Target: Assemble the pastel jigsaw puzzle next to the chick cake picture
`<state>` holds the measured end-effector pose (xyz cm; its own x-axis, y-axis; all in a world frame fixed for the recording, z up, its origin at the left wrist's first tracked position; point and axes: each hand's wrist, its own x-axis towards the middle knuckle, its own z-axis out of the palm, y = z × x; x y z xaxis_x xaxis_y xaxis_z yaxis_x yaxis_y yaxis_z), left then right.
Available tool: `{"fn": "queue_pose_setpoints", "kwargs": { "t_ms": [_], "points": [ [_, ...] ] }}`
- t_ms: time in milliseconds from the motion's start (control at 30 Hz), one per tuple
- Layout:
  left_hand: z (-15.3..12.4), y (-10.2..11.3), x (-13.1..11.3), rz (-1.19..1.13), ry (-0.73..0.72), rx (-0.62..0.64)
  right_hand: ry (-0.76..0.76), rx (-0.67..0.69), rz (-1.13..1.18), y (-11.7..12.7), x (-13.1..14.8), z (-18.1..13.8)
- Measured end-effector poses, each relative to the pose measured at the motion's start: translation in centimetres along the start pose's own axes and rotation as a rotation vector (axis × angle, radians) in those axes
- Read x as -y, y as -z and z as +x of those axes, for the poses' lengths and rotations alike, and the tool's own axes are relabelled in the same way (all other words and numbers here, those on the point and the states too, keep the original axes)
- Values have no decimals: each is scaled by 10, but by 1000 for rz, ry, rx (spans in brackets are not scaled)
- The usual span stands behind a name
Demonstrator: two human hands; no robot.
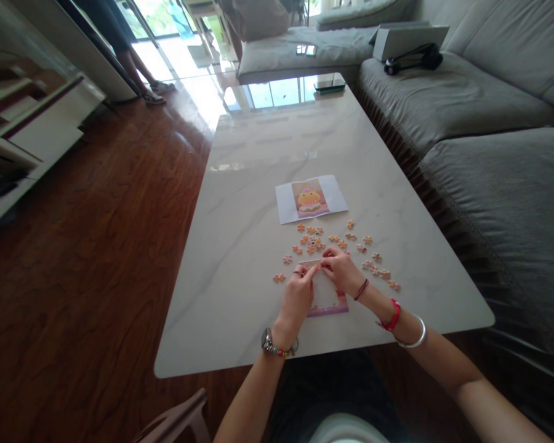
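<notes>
My left hand [299,298] rests at the left side of a jigsaw puzzle tray [329,311], its fingers curled and the thumb tip near the tray's top edge. What those fingers hold, if anything, is hidden. From the right, my right hand [342,271] reaches over the same top edge, pinching a small orange puzzle piece [318,265] close to the left thumb. Pinkish pieces line the tray's border, and its middle shows pale. Just beyond the hands lies a cluster of loose puzzle pieces [313,242], with more pieces [384,273] scattered to the right.
A creased reference picture [309,197] of an orange cartoon figure lies behind the pieces on the white marbled table [240,246]. At the far end sits a phone-like dark object [330,87]. A grey sofa [503,184] runs along the right. Another person's legs [133,71] stand far left.
</notes>
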<state>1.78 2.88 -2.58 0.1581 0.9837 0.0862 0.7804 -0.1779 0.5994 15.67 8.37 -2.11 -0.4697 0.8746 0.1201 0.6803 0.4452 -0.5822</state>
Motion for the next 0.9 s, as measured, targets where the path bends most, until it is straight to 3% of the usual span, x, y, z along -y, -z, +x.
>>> {"fn": "queue_pose_setpoints", "kwargs": {
  "t_ms": [433, 633, 900],
  "points": [
    [-3, -7, 0, 389, -132, 94, 142, 29, -258, -13, 14, -33],
    [-2, -13, 0, 428, -235, 80, 88, 39, -309, -11, 16, -34],
    [-6, -15, 8, 485, -229, -4, 121, -40, -260, -14, 5, -48]
  ]
}}
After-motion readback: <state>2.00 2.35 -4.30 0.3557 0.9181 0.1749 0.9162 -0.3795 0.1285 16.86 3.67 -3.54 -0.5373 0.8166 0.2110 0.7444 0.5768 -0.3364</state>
